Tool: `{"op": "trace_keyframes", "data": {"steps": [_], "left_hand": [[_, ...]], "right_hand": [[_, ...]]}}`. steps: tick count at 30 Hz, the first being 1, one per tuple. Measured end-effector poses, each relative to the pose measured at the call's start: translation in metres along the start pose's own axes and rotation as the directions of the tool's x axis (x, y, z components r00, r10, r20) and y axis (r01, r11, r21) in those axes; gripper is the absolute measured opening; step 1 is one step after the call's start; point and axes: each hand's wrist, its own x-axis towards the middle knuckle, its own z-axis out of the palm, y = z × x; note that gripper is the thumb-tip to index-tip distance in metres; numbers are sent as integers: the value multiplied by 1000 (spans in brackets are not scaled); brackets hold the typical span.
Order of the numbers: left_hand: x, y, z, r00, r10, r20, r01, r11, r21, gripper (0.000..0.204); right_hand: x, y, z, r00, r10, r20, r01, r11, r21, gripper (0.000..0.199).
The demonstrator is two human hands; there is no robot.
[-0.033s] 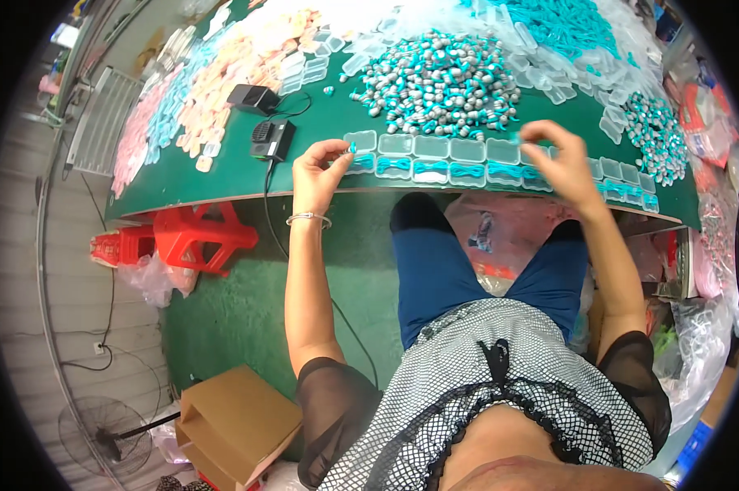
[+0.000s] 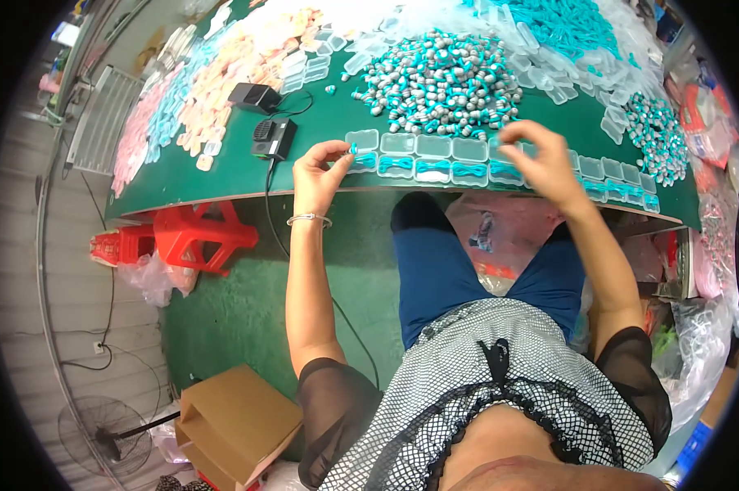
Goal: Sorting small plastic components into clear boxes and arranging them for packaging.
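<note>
Head view, looking down on a packing bench, with every place given from the row of clear cases.

- Green table: it carries everything; the row of clear cases lies along its near edge, straight ahead of the person.
- Pile of teal and grey earphones: just beyond the row, heaped loose.
- Pink and pale blue cases: well to the left of the row and further back, spread flat.
- Red stool: below and left of the row, under the table edge.
- Cardboard box: far below the row, on the floor by the person's left side.
- Two black boxes with a cable: just left of the row.
- Right hand: over the right part of the row, fingers curled down onto the cases; I cannot tell whether it holds anything.
- Left hand: at the left end of the row, thumb and forefinger pinched narrowly on a small teal piece touching the end case.

Judged from this, the step in hand is loading teal earphones into the open cases; several already show teal inside. The next move would call for seating the pinched piece fully inside the end case so that its lid can shut flat.
</note>
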Motion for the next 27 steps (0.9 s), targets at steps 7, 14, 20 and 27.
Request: {"op": "trace_keyframes", "data": {"steps": [7,14,20,27], "left_hand": [[-10,0,-4,945,319,70,-322,871,372,19],[-9,-5,-11,876,461,144,-459,699,548,18],[-6,0,-15,857,462,228,-502,648,572,17],[-1,6,-18,883,385,269,-469,692,549,15]], "right_hand": [[39,-23,131,975,-206,81,218,955,-200,10],[44,-26,176,971,-220,91,237,918,-318,11],[40,-27,185,976,-203,80,218,909,-354,11],[42,-25,184,973,-180,143,223,890,-397,7]]}}
